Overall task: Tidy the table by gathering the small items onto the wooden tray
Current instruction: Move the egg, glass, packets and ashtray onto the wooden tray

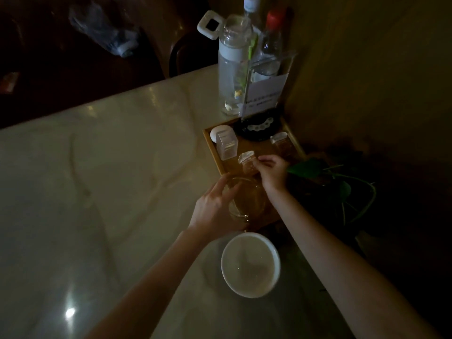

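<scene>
Currently the right hand [270, 170] pinches a small jar [248, 162] standing on the wooden tray [213, 152]. The left hand [215, 206] curls around a glass bowl [248, 199] at the tray's near end. Farther back on the tray sit a clear box [227, 145], a second jar [280, 140] and a dark dish [258, 127]. A white bowl [250, 264] stands on the table [110, 179], just short of the tray.

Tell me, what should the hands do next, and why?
Probably let go of the small jar that the right hand pinches: it seems to stand on the wooden tray already. The white bowl is off the tray, so it looks like the next thing to gather.
</scene>
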A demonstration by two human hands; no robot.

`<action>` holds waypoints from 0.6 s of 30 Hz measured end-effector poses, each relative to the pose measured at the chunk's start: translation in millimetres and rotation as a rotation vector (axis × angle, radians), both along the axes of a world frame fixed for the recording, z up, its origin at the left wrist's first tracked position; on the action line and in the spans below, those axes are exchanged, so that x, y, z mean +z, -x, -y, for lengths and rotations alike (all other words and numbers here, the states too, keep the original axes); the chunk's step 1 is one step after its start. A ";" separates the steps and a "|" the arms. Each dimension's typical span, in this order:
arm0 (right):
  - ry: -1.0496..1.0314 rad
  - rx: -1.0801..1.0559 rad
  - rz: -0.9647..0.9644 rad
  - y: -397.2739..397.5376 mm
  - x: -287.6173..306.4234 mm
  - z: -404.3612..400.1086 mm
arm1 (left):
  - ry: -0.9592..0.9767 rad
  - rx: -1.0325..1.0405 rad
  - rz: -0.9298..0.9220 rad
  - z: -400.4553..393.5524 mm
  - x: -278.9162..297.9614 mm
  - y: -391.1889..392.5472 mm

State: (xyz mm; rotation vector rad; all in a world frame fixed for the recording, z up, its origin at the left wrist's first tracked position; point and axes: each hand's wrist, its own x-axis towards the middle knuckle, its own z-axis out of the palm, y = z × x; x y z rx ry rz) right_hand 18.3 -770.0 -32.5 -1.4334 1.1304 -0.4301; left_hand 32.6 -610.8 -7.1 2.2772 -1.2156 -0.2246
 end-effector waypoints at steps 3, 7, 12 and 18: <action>0.054 0.028 -0.036 -0.2 -2.8 0.3 | -0.035 -0.002 -0.014 1.5 -5.4 -0.9; 0.137 0.063 -0.106 -2.0 -6.1 1.1 | -0.073 -0.014 -0.055 4.0 -11.9 -0.3; 0.160 0.109 -0.152 0.0 -5.7 2.1 | -0.099 -0.005 -0.094 4.8 -15.9 1.2; 0.232 0.207 -0.171 7.1 2.1 2.2 | -0.041 -0.033 -0.086 2.6 -18.0 0.5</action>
